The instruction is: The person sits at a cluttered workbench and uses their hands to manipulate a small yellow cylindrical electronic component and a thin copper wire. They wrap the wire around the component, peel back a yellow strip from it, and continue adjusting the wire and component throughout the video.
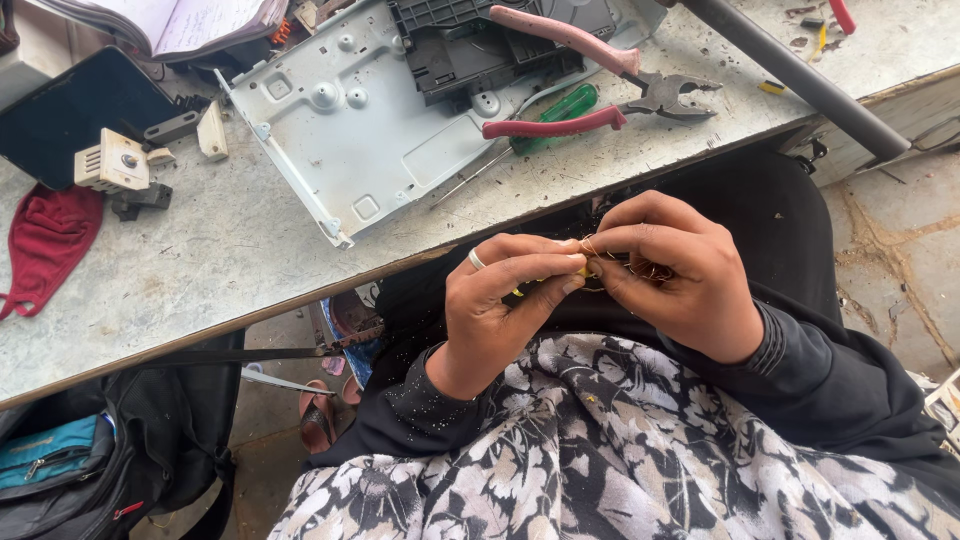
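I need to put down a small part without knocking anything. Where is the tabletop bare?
Bare room lies on the grey worn tabletop along its near edge, between the dark red cloth mask and the pale grey metal chassis plate. It is crowded around the red-handled pliers and green-handled screwdriver.

Thin coppery wire [590, 246], tangled loops, small yellow piece, pinched between fingertips above lap
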